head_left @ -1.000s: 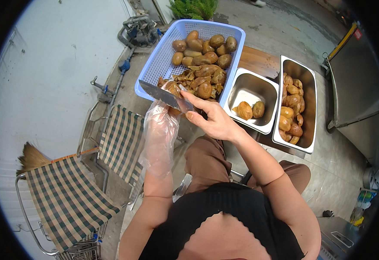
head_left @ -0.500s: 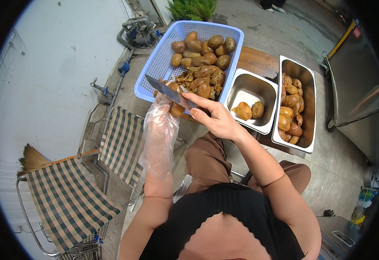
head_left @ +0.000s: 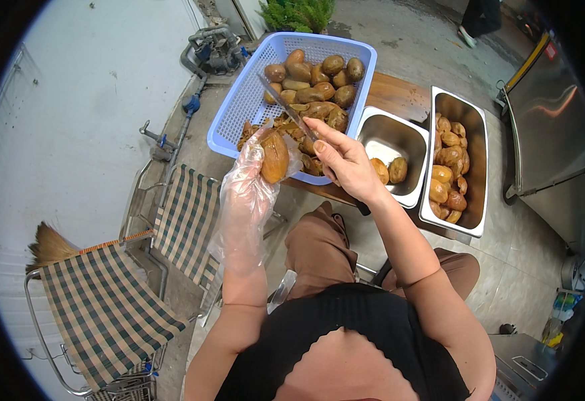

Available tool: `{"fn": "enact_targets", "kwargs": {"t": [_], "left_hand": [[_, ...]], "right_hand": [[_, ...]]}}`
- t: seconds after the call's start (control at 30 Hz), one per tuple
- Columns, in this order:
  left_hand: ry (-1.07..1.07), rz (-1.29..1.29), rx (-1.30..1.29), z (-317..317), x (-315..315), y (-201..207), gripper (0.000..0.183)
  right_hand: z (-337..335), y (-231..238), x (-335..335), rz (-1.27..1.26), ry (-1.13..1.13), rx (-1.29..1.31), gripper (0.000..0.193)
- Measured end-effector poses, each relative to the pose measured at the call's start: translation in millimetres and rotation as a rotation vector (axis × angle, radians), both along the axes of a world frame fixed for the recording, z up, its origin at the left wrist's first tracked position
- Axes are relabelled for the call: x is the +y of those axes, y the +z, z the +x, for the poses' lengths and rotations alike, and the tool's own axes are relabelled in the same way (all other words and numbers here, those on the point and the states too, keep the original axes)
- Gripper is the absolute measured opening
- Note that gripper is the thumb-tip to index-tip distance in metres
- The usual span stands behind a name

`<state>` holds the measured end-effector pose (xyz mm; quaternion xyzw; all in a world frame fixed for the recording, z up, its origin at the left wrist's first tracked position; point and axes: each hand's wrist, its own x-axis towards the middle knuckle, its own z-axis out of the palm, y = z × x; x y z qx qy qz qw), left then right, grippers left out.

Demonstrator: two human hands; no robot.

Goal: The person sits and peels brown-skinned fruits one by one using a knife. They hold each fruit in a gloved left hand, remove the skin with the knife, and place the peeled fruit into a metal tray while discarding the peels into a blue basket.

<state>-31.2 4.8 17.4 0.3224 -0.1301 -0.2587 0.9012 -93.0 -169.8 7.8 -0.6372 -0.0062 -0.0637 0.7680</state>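
My left hand [head_left: 245,174] is gripping a brown fruit [head_left: 275,160] at the near rim of the basket [head_left: 220,142]; my right hand [head_left: 349,160], clasping the knife [head_left: 289,109], is lifting away, uncovering its flank.

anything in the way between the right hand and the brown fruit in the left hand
Only clear plastic at the right edge of the brown fruit in the left hand; nothing else visible lies between it and the right hand holding the knife.

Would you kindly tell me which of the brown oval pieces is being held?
The amber-brown piece in the plastic-covered left hand; the others lie in the blue basket, the small steel pan or the long steel pan.
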Motion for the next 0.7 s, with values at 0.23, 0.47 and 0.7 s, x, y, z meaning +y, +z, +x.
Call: {"fn": "enact_targets", "kwargs": {"t": [0.23, 0.47, 0.7], "left_hand": [[-0.188, -0.149, 0.237, 15.5, 9.1, -18.3, 0.041], [-0.374, -0.248, 0.388, 21.5, 18.6, -25.7, 0.047], [-0.148, -0.414, 0.613, 16.7, -1.9, -7.3, 0.037]], "right_hand": [[2.4, 1.6, 2.6, -0.026, -0.045, -0.067, 0.047], [9.9, 1.0, -3.9, -0.121, -0.076, -0.118, 0.046], [11.7, -8.4, -2.4, -0.119, -0.054, 0.063, 0.051]]}}
